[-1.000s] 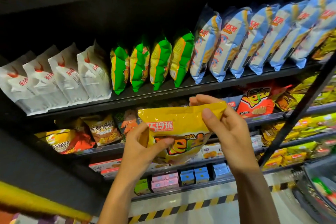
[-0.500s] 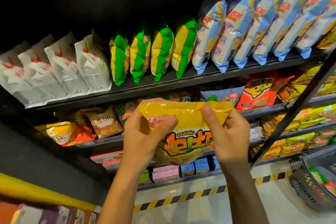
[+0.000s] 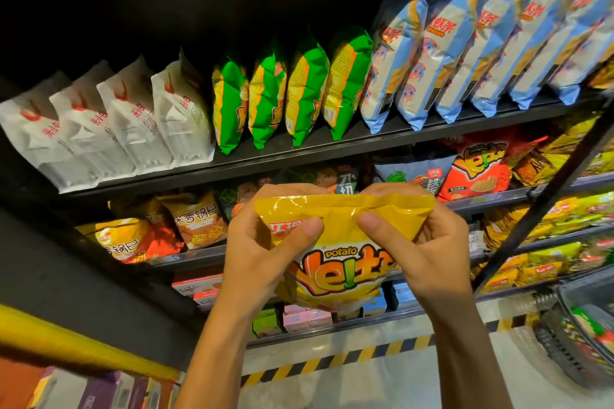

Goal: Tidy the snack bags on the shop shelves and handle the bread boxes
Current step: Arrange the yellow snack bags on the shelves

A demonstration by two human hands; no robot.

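A yellow potato snack bag (image 3: pixel 342 262) hangs upright in front of the shelves, held by both hands near its top seam. My left hand (image 3: pixel 262 246) grips its left upper corner, thumb across the front. My right hand (image 3: pixel 422 242) grips the right upper corner the same way. Behind and above, one black shelf (image 3: pixel 299 159) carries rows of white bags (image 3: pixel 126 123), green bags (image 3: pixel 292 93) and blue-and-white bags (image 3: pixel 465 50), all leaning. No bread boxes can be made out.
The shelf below holds mixed bags, among them a red bag (image 3: pixel 478 169) and orange-brown bags (image 3: pixel 196 219). Small pink and blue boxes (image 3: pixel 305 319) sit on a low shelf. A dark basket (image 3: pixel 578 342) stands at the right on the floor. A black slanted post (image 3: pixel 545 192) crosses the right side.
The yellow bag has been turned upright and straightened, its front now facing me. Both hands shifted to grip its two top corners, and my view tilted slightly upward.
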